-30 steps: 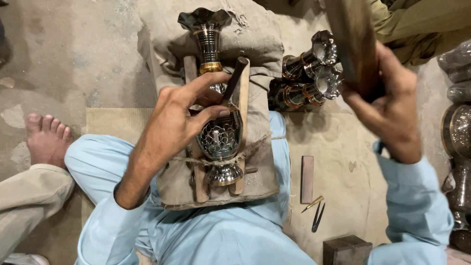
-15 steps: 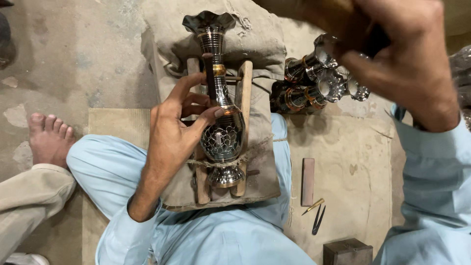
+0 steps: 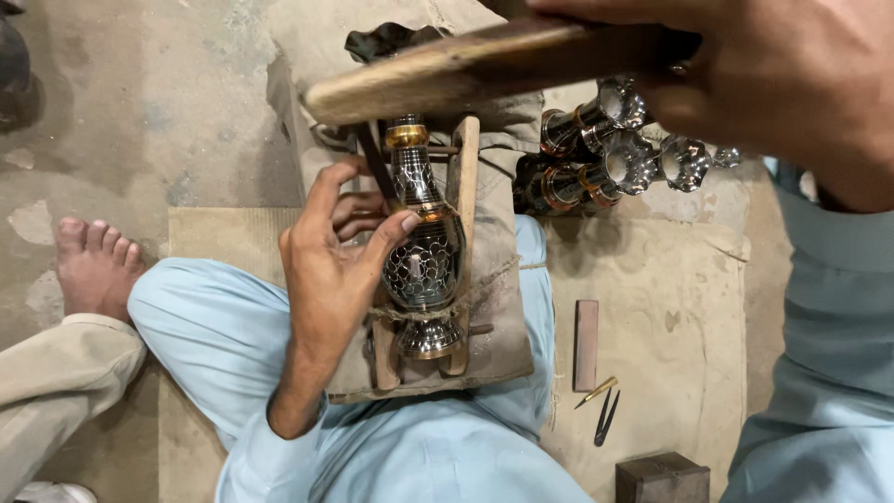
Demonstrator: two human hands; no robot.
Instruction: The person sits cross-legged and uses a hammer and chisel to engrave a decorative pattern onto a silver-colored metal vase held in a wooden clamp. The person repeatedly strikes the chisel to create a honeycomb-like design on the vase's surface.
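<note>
Steadying the vase [image 3: 424,251] with my left hand [image 3: 335,270], fingers curled on its belly and pinching a thin dark tool [image 3: 375,163] against the neck, I see it lying tied in the wooden cradle [image 3: 463,186] on my lap. My right hand [image 3: 782,84] grips a wooden mallet [image 3: 484,65] above it. Much of the belly looks engraved already; the neck seems left. More vases [image 3: 605,149] lie far right.
</note>
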